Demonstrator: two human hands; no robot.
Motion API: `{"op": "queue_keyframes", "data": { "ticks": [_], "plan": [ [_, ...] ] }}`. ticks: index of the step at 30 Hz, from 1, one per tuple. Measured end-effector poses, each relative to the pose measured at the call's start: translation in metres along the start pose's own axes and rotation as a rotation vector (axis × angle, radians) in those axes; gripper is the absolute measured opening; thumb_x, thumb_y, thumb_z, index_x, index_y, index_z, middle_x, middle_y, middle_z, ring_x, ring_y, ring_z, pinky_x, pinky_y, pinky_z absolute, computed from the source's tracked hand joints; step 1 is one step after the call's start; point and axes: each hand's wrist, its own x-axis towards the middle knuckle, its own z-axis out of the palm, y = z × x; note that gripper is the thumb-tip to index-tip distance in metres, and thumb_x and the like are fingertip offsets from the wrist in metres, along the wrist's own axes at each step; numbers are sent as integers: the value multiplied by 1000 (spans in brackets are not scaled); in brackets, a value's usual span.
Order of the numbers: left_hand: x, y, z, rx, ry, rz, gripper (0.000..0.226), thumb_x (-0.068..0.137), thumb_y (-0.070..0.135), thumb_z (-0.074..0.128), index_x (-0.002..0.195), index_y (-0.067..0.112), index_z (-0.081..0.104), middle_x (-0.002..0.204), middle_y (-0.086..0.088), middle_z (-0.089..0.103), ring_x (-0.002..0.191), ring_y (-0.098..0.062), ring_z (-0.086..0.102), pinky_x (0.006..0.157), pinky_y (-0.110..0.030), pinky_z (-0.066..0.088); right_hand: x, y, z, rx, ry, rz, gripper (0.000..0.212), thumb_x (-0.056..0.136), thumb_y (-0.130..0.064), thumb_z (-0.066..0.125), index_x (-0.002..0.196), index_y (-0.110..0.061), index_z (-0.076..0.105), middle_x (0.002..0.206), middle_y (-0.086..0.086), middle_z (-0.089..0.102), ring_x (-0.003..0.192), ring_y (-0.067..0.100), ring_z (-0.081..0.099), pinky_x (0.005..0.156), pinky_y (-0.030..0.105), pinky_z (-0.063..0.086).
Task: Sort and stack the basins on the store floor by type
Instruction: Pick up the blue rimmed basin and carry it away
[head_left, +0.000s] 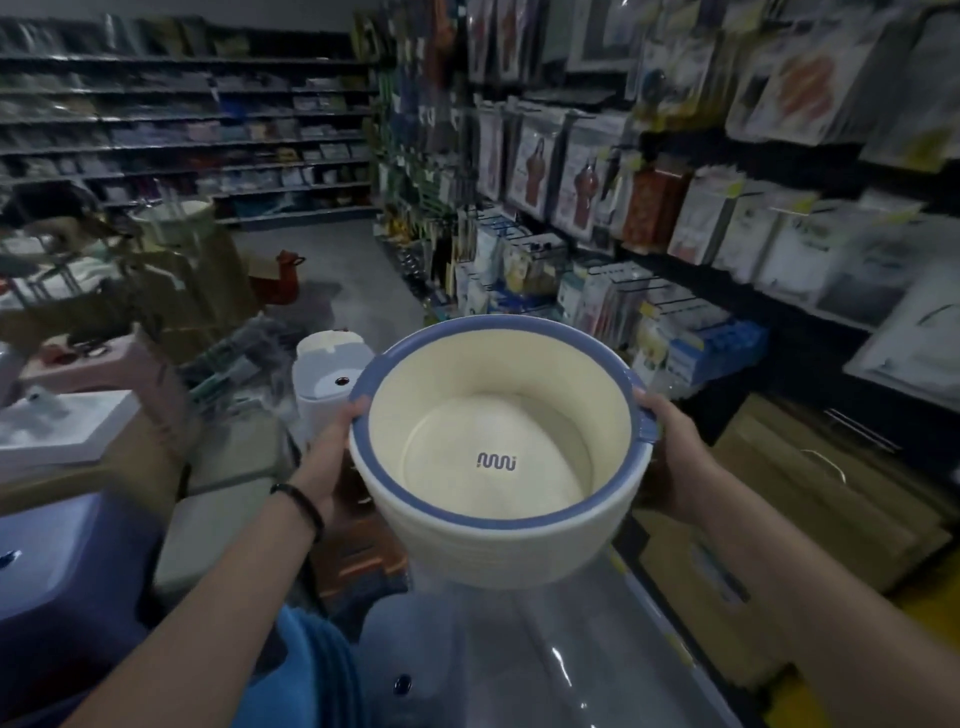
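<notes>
store shelving (182, 119) fills the far wall, blurred rows of packaged goods running left to right, and a pegboard rack (675, 171) of hanging packets lines the right side of the aisle. grey floor (343, 260) shows between them, with a small red object standing on it that is too blurred to name.

at the centre, a stack of cream basins (498, 452) with a blue rim is held up in the air, its opening tilted toward the camera; a dark wavy logo (496, 461) sits on the inner bottom. faint ridges on the outer wall near the lower edge suggest several nested pieces, though how many cannot be told.

the left hand (332, 457) clamps the rim on the left side, fingers curled over the blue edge, a dark band (301, 506) around the wrist. the right hand (670, 457) grips the opposite side at a small blue handle tab, fingertips over the rim.

just behind the stack on the left stands a white plastic stool (327, 374) with a hole in its seat. a lavender plastic item (67, 561) sits at lower left, cardboard boxes (810, 493) lie at right below the rack, and a glossy grey-blue tub (519, 670) lies beneath the stack.
</notes>
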Motion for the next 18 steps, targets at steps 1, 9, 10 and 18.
{"op": "queue_keyframes", "data": {
  "ticks": [1, 9, 10, 18],
  "plan": [
    [24, 4, 10, -9, -8, -19, 76, 77, 72, 73, 134, 20, 70, 133, -18, 69, 120, -44, 63, 110, -68, 42, 23, -10, -1, -4, 12, -5, 57, 75, -67, 76, 110, -22, 81, 102, 12, 83, 104, 41, 75, 104, 65, 53],
    [173, 38, 90, -35, 81, -77, 71, 80, 73, 64, 128, 21, 73, 116, -16, 74, 104, -36, 66, 94, -54, 51, 234, -88, -4, -15, -116, 30, 61, 76, -66, 74, 115, -20, 80, 105, 12, 81, 99, 36, 73, 98, 56, 56],
    [189, 44, 95, -37, 97, -77, 72, 79, 73, 65, 128, 21, 73, 118, -17, 74, 106, -36, 66, 95, -54, 52, 261, -101, 1, -6, -147, 52, 57, 80, -62, 73, 116, -19, 80, 104, 13, 80, 96, 36, 72, 96, 54, 56],
    [346, 91, 86, -120, 260, -62, 79, 73, 72, 71, 133, 20, 70, 131, -19, 70, 122, -43, 63, 100, -58, 52, 439, -159, 73, -26, -236, 61, 44, 83, -57, 74, 102, -19, 85, 110, 15, 81, 107, 42, 73, 105, 67, 53]
  ]
}}
